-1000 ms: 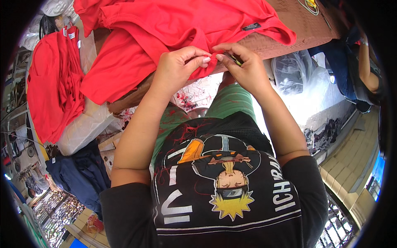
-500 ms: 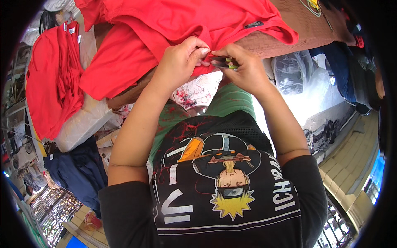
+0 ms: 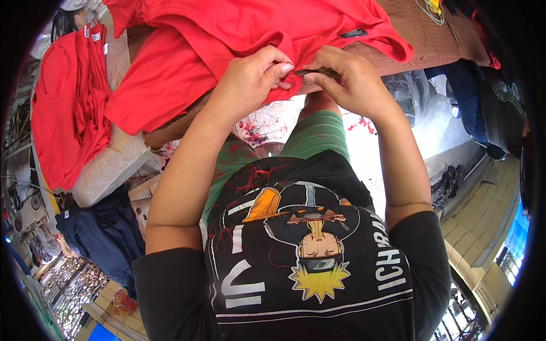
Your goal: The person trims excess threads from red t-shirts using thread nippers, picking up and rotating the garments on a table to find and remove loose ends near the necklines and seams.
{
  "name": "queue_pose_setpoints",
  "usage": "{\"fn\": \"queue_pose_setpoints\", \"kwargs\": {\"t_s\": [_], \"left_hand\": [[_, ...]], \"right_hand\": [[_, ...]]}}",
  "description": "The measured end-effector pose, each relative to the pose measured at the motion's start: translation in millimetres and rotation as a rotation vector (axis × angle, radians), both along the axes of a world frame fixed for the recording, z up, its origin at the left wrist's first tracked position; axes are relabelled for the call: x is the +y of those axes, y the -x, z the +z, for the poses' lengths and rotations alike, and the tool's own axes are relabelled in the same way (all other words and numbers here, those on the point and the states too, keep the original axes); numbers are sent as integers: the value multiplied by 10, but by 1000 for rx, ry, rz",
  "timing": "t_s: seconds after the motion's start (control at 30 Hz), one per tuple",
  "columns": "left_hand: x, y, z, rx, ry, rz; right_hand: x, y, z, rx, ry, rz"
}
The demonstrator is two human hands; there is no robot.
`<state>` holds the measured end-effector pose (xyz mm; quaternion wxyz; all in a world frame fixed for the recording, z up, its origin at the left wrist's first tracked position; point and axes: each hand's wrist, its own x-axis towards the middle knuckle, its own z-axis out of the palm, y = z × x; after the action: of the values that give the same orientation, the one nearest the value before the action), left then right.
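Note:
A red garment [image 3: 250, 28] lies spread over the brown-covered table, its near edge hanging toward my lap. My left hand [image 3: 256, 77] is closed, pinching a bit of that red fabric between thumb and fingers. Just to the right, my right hand [image 3: 347, 79] is closed round a small pair of dark-bladed thread snips [image 3: 319, 73]. Their tip points left and meets the pinched cloth. Most of the snips' handle is hidden in my palm. A dark label [image 3: 354, 34] shows at the garment's neckline.
More red garments [image 3: 71, 108] hang over a plastic-wrapped block [image 3: 111, 170] at the left, above dark blue clothing [image 3: 102, 227]. The brown table [image 3: 421, 59] reaches right, with a yellow item [image 3: 435, 5] at its far edge. Clear plastic [image 3: 421, 102] and dark clothes lie right; red thread scraps [image 3: 259, 128] are below.
My right hand has turned and shifted slightly right and up, bringing the snips' tip level against the fabric. My left hand keeps its pinch nearly in place.

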<state>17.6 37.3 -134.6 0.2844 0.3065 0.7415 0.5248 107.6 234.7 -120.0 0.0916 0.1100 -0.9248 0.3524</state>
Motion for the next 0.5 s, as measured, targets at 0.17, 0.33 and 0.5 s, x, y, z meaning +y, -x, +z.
{"fn": "queue_pose_setpoints", "kwargs": {"t_s": [0.17,0.33,0.5], "left_hand": [[5,10,-39,1,-8,1],[22,18,-31,-13,-20,8],[-5,254,72,130,-46,21]], "right_hand": [[-22,23,44,-17,-42,8],[-30,36,80,-38,-83,-16],[22,91,46,51,-48,-95]]}}
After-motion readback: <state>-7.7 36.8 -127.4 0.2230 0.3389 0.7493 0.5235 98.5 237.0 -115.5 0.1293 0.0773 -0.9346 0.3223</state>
